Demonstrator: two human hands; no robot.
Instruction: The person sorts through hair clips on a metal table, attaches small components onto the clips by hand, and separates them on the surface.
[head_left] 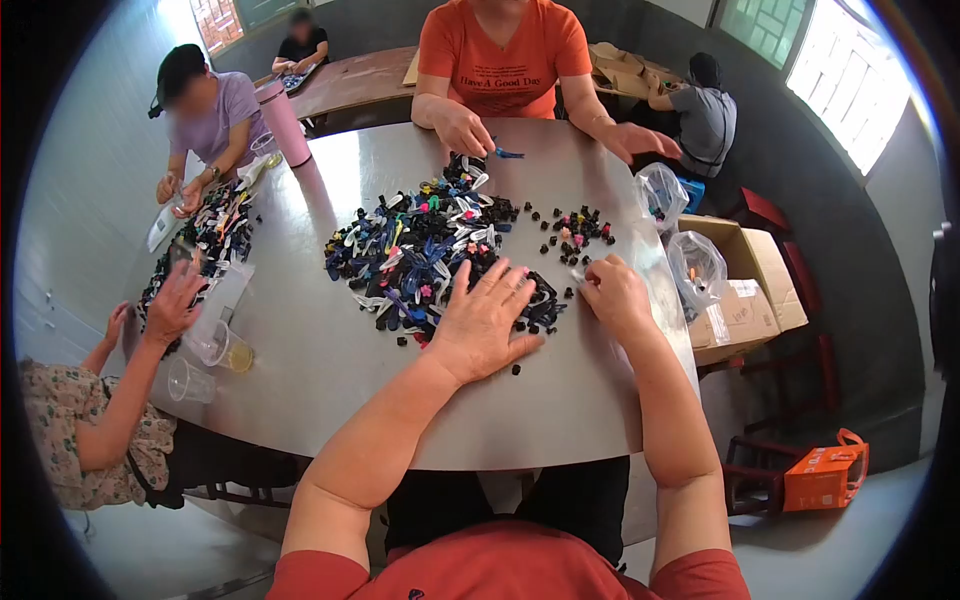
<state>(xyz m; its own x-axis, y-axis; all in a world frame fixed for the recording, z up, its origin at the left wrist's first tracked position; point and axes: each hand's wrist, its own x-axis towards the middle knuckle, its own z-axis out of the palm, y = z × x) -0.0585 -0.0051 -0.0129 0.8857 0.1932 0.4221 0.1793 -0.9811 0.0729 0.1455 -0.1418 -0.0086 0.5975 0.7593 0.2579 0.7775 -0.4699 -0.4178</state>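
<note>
A large mixed pile of hair clips lies on the metal table, with snap clips in white, blue and black among small black claw clips and bits of pink and yellow. My left hand rests on the near right edge of this pile, palm down and fingers spread. Just right of the pile, my right hand has its thumb and fingers pinched together near the tabletop. Something small and pale shows at its fingertips, too small to name. Beyond it sits a loose group of small claw clips, mostly black with some pink.
Across the metal table, a person in an orange shirt holds a blue clip. At left, co-workers' hands are by another clip pile, near plastic cups and a pink bottle. A cardboard box with plastic bags stands right.
</note>
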